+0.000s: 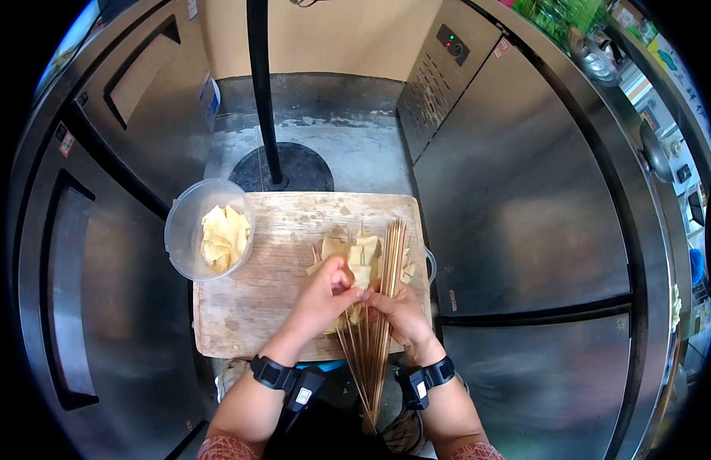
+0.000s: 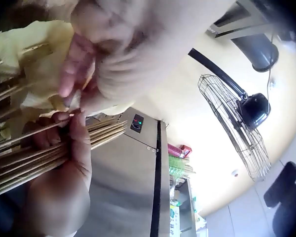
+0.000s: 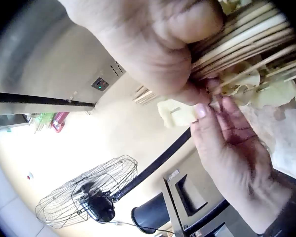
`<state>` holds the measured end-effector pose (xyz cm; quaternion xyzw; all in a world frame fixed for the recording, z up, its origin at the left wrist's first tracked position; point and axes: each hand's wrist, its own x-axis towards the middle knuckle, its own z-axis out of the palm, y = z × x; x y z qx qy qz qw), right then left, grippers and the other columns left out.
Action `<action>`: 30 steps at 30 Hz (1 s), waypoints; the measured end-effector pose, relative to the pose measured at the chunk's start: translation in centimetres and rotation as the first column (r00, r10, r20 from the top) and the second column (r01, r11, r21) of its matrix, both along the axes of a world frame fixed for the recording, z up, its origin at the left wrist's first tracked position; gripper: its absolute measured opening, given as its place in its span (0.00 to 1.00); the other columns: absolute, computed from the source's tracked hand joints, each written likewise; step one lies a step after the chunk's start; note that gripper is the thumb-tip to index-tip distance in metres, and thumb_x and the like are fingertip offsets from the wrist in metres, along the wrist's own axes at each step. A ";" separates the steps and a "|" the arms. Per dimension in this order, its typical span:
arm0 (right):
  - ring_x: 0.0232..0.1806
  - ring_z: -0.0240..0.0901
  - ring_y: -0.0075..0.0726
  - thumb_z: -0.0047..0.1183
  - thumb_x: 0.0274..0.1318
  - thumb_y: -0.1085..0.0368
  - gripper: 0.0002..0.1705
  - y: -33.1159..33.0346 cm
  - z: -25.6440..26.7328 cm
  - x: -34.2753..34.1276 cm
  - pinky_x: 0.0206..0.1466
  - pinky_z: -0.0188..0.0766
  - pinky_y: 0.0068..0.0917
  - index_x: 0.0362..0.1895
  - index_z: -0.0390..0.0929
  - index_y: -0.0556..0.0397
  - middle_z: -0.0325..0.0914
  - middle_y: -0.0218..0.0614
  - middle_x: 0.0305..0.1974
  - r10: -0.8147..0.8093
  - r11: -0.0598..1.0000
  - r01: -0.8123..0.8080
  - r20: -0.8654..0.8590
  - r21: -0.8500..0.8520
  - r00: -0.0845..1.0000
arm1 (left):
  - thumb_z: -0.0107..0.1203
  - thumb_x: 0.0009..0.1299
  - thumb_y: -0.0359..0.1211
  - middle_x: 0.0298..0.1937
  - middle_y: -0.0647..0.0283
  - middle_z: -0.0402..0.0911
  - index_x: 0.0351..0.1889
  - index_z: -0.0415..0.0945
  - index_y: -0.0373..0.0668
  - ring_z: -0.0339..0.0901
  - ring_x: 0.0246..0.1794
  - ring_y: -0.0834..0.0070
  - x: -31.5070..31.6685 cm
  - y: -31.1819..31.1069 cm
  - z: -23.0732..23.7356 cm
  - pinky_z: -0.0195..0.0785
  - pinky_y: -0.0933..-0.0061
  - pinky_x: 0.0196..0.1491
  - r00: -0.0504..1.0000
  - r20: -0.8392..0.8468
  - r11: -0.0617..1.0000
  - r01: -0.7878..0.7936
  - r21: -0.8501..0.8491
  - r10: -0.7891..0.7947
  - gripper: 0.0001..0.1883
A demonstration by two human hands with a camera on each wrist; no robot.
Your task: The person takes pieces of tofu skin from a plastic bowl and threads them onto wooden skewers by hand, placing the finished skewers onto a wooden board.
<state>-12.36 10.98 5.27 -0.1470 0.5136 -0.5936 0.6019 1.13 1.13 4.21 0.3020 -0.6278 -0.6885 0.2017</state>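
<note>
My right hand [image 1: 403,313] grips a thick bundle of thin bamboo skewers [image 1: 393,253], whose lower ends fan out toward my body. Close against it, the fingers of my left hand [image 1: 317,303] pinch a folded pale-yellow sheet [image 1: 361,274], which looks like tofu skin. A skewer tip shows through that sheet [image 3: 177,113] in the right wrist view. The two thumbs nearly meet there. Beneath both hands, more yellow pieces [image 1: 336,245] on skewers lie on the wooden board [image 1: 256,307], partly hidden by the hands and the bundle.
A clear plastic tub [image 1: 178,249] holding more yellow sheets stands at the board's left edge. Steel cabinets [image 1: 524,199] flank both sides. Beyond the board is a black pole on a round base [image 1: 294,165]; a wire-cage fan [image 2: 232,123] appears in the wrist views.
</note>
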 end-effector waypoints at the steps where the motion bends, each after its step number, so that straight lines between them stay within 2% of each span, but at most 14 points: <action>1: 0.22 0.68 0.19 0.56 0.52 0.73 0.03 0.1 -0.1 -0.1 0.25 0.64 0.14 0.32 0.75 0.54 0.76 0.29 0.26 0.011 1.000 -0.011 0.007 0.002 1.000 | 0.55 0.63 0.24 0.34 0.66 0.76 0.48 0.64 0.39 0.72 0.35 0.83 0.4 0.0 0.5 0.66 0.80 0.38 0.999 0.025 0.994 0.040 0.103 -0.042 0.16; 4: 0.23 0.68 0.19 0.54 0.52 0.75 0.05 -0.2 1.1 0.6 0.25 0.65 0.15 0.34 0.74 0.55 0.75 0.28 0.27 -0.002 1.000 0.003 -0.014 0.022 1.000 | 0.55 0.65 0.28 0.35 0.66 0.78 0.49 0.66 0.39 0.72 0.33 0.83 0.6 -0.1 1.4 0.66 0.79 0.38 0.993 -0.096 0.982 0.087 0.170 -0.071 0.16; 8: 0.27 0.69 0.19 0.53 0.50 0.77 0.11 -0.1 0.0 1.1 0.29 0.67 0.17 0.39 0.72 0.56 0.74 0.29 0.30 0.083 0.996 -0.083 -0.033 0.020 0.996 | 0.53 0.67 0.30 0.35 0.67 0.78 0.46 0.71 0.37 0.72 0.33 0.85 -0.3 0.1 0.6 0.66 0.81 0.38 0.994 -0.060 0.959 -0.072 0.273 0.092 0.11; 11: 0.33 0.72 0.24 0.53 0.49 0.75 0.17 0.2 -1.6 1.0 0.37 0.70 0.21 0.46 0.69 0.58 0.75 0.31 0.34 0.130 0.990 -0.135 -0.114 -0.036 0.985 | 0.52 0.68 0.30 0.34 0.69 0.78 0.42 0.74 0.37 0.72 0.33 0.86 -1.0 0.0 -1.3 0.65 0.83 0.37 0.981 -0.046 0.942 -0.167 0.290 0.188 0.08; 14: 0.37 0.69 0.25 0.57 0.46 0.74 0.23 0.3 -0.7 1.1 0.42 0.68 0.22 0.49 0.67 0.60 0.73 0.33 0.36 0.185 0.980 -0.200 -0.461 0.017 0.868 | 0.52 0.68 0.30 0.33 0.68 0.79 0.38 0.75 0.36 0.72 0.31 0.87 -1.2 -0.1 -1.5 0.66 0.82 0.36 0.973 -0.007 0.940 -0.222 0.260 0.232 0.07; 17: 0.39 0.70 0.28 0.60 0.44 0.72 0.28 0.8 -0.7 1.3 0.45 0.68 0.24 0.52 0.65 0.61 0.73 0.35 0.38 0.260 0.965 -0.201 -0.652 0.166 0.712 | 0.53 0.67 0.30 0.32 0.69 0.79 0.38 0.76 0.36 0.72 0.28 0.87 -1.3 0.0 -1.5 0.66 0.83 0.34 0.971 0.007 0.939 -0.234 0.253 0.240 0.07; 20: 0.42 0.70 0.28 0.61 0.43 0.70 0.31 1.0 -1.8 1.1 0.46 0.68 0.24 0.53 0.64 0.60 0.73 0.38 0.41 0.271 0.961 -0.156 -0.684 0.227 0.678 | 0.55 0.67 0.31 0.28 0.69 0.79 0.37 0.77 0.37 0.71 0.25 0.88 -1.5 0.0 -0.3 0.65 0.84 0.30 0.970 0.092 0.943 -0.239 0.233 0.223 0.07; 23: 0.42 0.70 0.30 0.61 0.43 0.71 0.30 1.0 -1.5 1.1 0.45 0.68 0.25 0.53 0.64 0.60 0.73 0.40 0.42 0.154 0.987 -0.127 -0.762 0.094 0.629 | 0.57 0.65 0.32 0.26 0.71 0.78 0.35 0.78 0.39 0.69 0.22 0.89 -1.0 -0.3 -0.9 0.63 0.86 0.25 0.985 0.131 0.965 -0.144 0.221 0.117 0.07; 25: 0.42 0.71 0.31 0.61 0.42 0.71 0.30 1.0 -1.6 0.9 0.45 0.68 0.26 0.52 0.65 0.60 0.72 0.41 0.43 0.122 0.991 -0.118 -0.736 0.058 0.666 | 0.58 0.65 0.34 0.26 0.72 0.78 0.35 0.78 0.41 0.66 0.20 0.90 -0.6 0.0 -1.0 0.60 0.88 0.24 0.990 0.136 0.964 -0.059 0.258 0.024 0.06; 30: 0.41 0.71 0.31 0.61 0.42 0.71 0.29 0.8 -0.7 0.8 0.46 0.69 0.26 0.51 0.66 0.59 0.73 0.39 0.41 0.160 0.987 -0.126 -0.743 0.103 0.650 | 0.55 0.66 0.31 0.28 0.72 0.78 0.36 0.78 0.40 0.67 0.22 0.90 -0.8 0.1 -1.0 0.60 0.87 0.24 0.991 0.104 0.980 -0.098 0.171 0.081 0.05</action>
